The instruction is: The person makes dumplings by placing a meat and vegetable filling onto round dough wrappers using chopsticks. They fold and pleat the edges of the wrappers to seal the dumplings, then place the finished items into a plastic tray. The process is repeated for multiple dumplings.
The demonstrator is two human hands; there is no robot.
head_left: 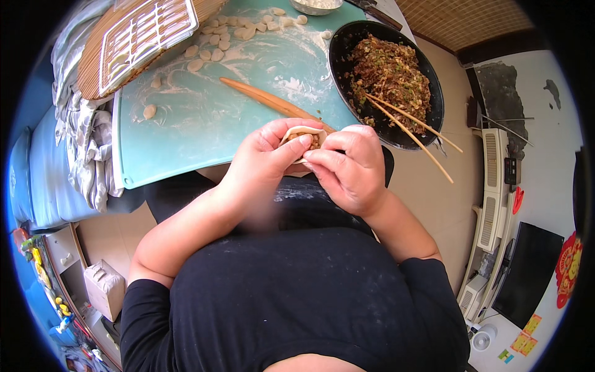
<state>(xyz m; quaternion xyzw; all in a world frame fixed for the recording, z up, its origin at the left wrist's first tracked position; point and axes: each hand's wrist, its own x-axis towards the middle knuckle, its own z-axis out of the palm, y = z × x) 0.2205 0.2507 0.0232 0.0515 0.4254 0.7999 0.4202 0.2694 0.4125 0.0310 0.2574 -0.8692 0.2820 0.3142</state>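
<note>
Between my two hands, above the near edge of the board, is a dumpling (pixel 299 131), its pale wrapper curved around brown filling and still gaping at the top. My left hand (pixel 265 150) is closed around its left side, the thumb pressed on the filling. At the right edge of the wrapper, the fingers of my right hand (pixel 353 164) are pinched together. A wooden rolling pin (pixel 266 99) lies slantwise on the floured green board (pixel 186 139), its near end hidden behind my hands. Right of it, a black pan (pixel 338 68) holds chopped filling (pixel 393 77), with chopsticks (pixel 412 127) resting in it.
Several small dough pieces (pixel 248 31) lie on the board's far side, beside a metal bowl (pixel 316 6) of flour. At far left, a white compartmented tray (pixel 149 40) sits on a round woven mat (pixel 90 71). Crumpled cloth (pixel 93 149) hangs by the board's left edge.
</note>
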